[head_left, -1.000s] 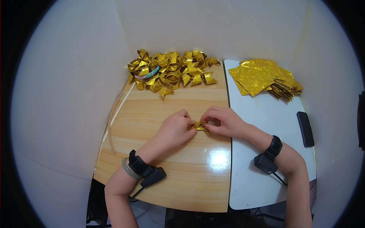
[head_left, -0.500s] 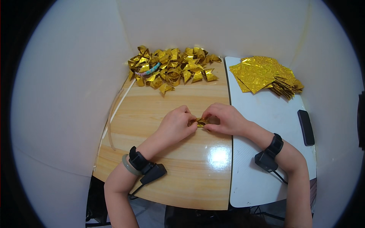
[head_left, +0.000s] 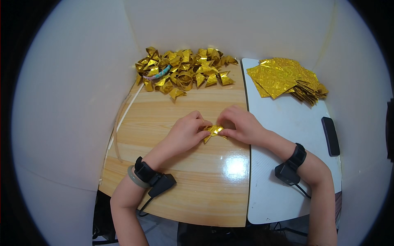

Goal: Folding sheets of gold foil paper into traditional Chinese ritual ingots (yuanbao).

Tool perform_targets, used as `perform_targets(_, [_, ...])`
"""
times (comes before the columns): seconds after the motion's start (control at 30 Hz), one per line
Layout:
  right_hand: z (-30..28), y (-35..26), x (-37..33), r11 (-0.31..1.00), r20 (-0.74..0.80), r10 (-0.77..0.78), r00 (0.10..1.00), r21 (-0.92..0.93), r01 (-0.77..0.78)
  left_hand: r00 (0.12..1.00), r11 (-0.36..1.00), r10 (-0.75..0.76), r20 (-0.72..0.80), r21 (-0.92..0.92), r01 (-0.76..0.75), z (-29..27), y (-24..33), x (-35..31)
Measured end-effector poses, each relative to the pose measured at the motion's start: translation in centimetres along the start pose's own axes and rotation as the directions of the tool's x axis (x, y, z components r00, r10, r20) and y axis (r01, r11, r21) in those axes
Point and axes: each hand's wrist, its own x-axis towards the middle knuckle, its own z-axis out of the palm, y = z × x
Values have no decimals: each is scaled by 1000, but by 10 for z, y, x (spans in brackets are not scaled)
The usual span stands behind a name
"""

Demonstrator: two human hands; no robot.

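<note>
Over the middle of the wood-grain table, a small folded piece of gold foil paper (head_left: 214,130) is pinched between both hands. My left hand (head_left: 189,130) grips its left end with thumb and fingers. At its right end, my right hand (head_left: 241,124) holds on with thumb and bent fingers. The foil paper has crossing folds on top, and two pointed corners stick out toward me. My fingers partly hide its ends. Farther off lies a heap of folded gold foil pieces (head_left: 184,78), some curled and some pointed.
A stack of flat gold foil sheets (head_left: 283,78) sits on the white table (head_left: 271,164) at right, with a black phone-like slab (head_left: 330,136) by its edge. A blue-and-pink band (head_left: 160,73) rests on the heap. Pale walls (head_left: 78,102) enclose the sides and back.
The foil paper has turned in my fingers: its flat creased face with two pointed corners shows now, where a curled opening showed before. Both hands have shifted slightly.
</note>
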Motion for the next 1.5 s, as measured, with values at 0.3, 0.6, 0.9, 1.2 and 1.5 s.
perform_targets(0.3, [7,7,0,958,-127,113,985,-249,-142,1000,990,2,26,-143,2,10,-14,5])
perform_targets(0.6, [2,5,3,985,8,173,985,17,-173,983,698,-170,72,-695,172,14,-11,9])
perform_targets(0.9, [-3,-2,1,950,-47,123,991,293,-104,959,527,-171,228,-801,284,5,-7,6])
perform_targets(1.2, [2,-2,4,856,-39,248,968,477,-200,979,611,-176,99,-769,187,12,5,7])
perform_targets(1.5, [-3,-4,4,941,21,269,963,207,-267,959,526,-194,204,-804,278,12,5,7])
